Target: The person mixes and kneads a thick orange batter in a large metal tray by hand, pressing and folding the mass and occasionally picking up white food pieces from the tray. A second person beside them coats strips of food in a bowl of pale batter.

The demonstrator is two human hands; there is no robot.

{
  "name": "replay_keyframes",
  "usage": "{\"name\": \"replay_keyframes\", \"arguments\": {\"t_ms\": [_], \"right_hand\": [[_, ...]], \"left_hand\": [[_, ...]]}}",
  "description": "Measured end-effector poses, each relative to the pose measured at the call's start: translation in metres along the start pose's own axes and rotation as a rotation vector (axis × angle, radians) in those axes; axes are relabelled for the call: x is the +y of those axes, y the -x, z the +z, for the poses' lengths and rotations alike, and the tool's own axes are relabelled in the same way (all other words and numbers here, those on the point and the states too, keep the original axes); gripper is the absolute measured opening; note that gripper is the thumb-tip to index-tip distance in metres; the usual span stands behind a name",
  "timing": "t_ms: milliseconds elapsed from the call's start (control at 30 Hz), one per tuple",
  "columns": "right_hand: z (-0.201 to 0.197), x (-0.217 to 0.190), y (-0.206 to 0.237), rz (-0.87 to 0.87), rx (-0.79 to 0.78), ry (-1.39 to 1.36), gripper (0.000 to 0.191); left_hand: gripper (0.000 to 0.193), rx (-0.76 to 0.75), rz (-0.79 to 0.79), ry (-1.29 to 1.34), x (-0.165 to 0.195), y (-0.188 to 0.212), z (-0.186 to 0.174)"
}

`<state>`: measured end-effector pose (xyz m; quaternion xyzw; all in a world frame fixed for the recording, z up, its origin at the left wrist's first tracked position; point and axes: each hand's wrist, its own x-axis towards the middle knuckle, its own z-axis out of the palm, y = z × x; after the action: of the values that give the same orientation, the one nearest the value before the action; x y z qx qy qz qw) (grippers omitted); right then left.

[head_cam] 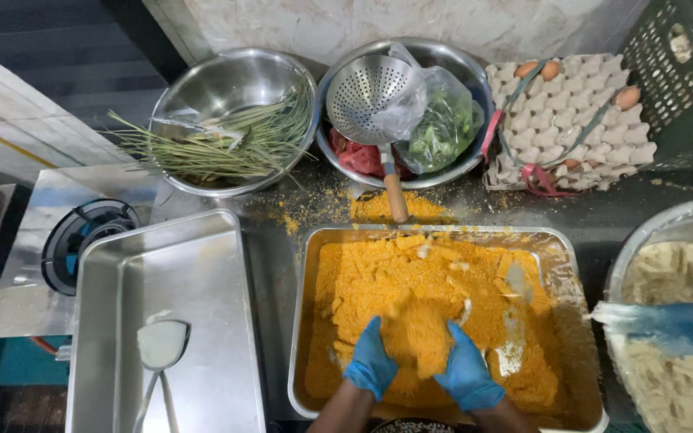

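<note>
Both my hands wear blue gloves and press together on a lump of orange crumb mix (415,333) inside a steel tray (435,234) full of the same orange crumbs. My left hand (371,362) cups the lump from the left. My right hand (468,371) cups it from the right. Pale strips lie half buried in the crumbs around the hands.
An empty steel tray (202,265) with a ladle (160,346) lies left. Behind stand a bowl of green stalks (230,136), a bowl with a skimmer (366,96) and bagged greens, an egg carton (571,120), a green crate (675,72). A container of pale pieces (675,321) sits right. Gas burner (82,236) far left.
</note>
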<state>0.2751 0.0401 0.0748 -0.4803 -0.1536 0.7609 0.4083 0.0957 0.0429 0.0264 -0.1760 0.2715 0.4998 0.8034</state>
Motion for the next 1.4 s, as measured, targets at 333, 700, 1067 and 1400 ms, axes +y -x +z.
{"name": "replay_keyframes", "arguments": {"t_ms": [333,700,1067,1400], "right_hand": [[-0.079,-0.128,-0.05,-0.617,0.401,0.694,0.043],[0.012,-0.132,-0.116,-0.017,0.186,0.658,0.048],[-0.059,-0.124,-0.044,0.156,0.318,0.727,0.059],[0.009,-0.066,-0.044,0.134,0.064,-0.176,0.055]], "left_hand": [[0.049,0.283,1.0,-1.11,0.141,-0.023,0.021],[0.078,0.221,0.294,-1.233,0.106,-0.089,0.068],[0.072,0.362,0.235,-0.921,0.124,-0.018,-0.035],[0.072,0.097,-0.021,-0.18,0.037,-0.059,0.032]]}}
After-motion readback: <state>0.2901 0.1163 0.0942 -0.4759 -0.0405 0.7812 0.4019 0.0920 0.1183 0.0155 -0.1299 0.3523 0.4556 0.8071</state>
